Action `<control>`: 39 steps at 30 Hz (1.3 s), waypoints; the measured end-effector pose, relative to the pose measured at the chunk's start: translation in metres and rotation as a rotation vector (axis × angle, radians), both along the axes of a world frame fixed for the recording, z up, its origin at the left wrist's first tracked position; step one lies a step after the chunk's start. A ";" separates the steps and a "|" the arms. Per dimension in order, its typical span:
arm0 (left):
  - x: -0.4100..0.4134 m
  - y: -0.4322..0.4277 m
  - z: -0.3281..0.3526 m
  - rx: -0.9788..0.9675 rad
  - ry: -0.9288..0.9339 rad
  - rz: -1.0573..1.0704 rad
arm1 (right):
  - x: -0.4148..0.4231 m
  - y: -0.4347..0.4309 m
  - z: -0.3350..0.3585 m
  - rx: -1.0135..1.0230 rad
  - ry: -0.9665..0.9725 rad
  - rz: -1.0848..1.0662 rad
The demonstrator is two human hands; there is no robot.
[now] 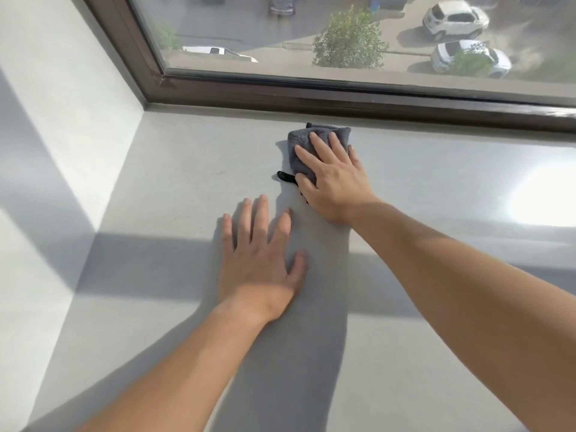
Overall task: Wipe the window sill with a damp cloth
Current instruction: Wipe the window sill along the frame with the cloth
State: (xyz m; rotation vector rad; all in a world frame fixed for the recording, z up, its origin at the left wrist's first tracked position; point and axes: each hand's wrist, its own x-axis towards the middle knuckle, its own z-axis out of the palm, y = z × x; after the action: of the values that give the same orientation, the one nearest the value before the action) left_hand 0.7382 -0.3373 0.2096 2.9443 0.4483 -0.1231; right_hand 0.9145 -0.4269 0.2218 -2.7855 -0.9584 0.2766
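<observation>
Looking down, you have these in front of you, largest first:

Window sill (174, 194): a broad, flat, pale grey slab with a matte, finely speckled face. You have open room on both sides of your hands. Sun glare whitens the right part, and dark shadow bands cross the near part.

Side wall (56, 120): smooth and white, closing off the sill's left end.

Window frame (311, 96): dark brown, straight-edged, running along the sill's far edge and up the left corner. The glass above it shows parked cars and trees.

Left hand (261, 263): flat on the bare sill, palm down, fingers spread, holding nothing. It lies near the cloth but apart from it.

Right hand (335, 176): laid flat on the cloth, fingers stretched out and pressing down, not curled around it.

Cloth (300, 141): dark grey, plush, folded into a rough pad. It sits under your right hand, just short of the frame's lower rail.

Loop (285, 176): small and black, sticking out at the cloth's left near corner.
</observation>
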 end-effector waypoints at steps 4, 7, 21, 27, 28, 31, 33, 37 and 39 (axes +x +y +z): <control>-0.002 -0.003 0.001 -0.018 0.015 -0.004 | 0.049 -0.069 0.001 -0.033 -0.007 -0.282; -0.001 -0.004 0.002 -0.033 0.009 0.002 | 0.059 -0.075 0.000 -0.040 -0.008 -0.514; -0.002 -0.005 0.000 0.013 0.027 0.006 | 0.078 -0.137 0.001 -0.017 -0.001 -0.549; -0.002 -0.007 0.001 -0.015 -0.019 0.025 | 0.029 -0.077 -0.004 0.022 -0.024 -0.150; -0.002 -0.009 0.003 -0.023 -0.034 0.035 | 0.032 -0.080 -0.004 0.016 -0.010 -0.093; -0.004 -0.031 0.009 -0.070 -0.083 0.019 | 0.061 -0.119 -0.002 -0.001 -0.016 -0.174; -0.006 -0.055 0.010 -0.113 -0.103 -0.006 | 0.080 -0.154 0.002 0.010 -0.003 -0.397; -0.008 -0.085 0.000 -0.094 -0.075 0.013 | 0.070 -0.154 0.003 0.017 -0.006 -0.486; -0.007 -0.086 -0.002 -0.044 -0.085 0.016 | 0.043 -0.131 0.003 0.035 -0.022 -0.286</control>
State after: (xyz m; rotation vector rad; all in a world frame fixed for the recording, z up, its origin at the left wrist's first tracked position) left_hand 0.7308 -0.4228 0.2081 2.8889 0.4513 -0.0057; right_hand 0.9574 -0.5577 0.2252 -2.8496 -0.5512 0.1849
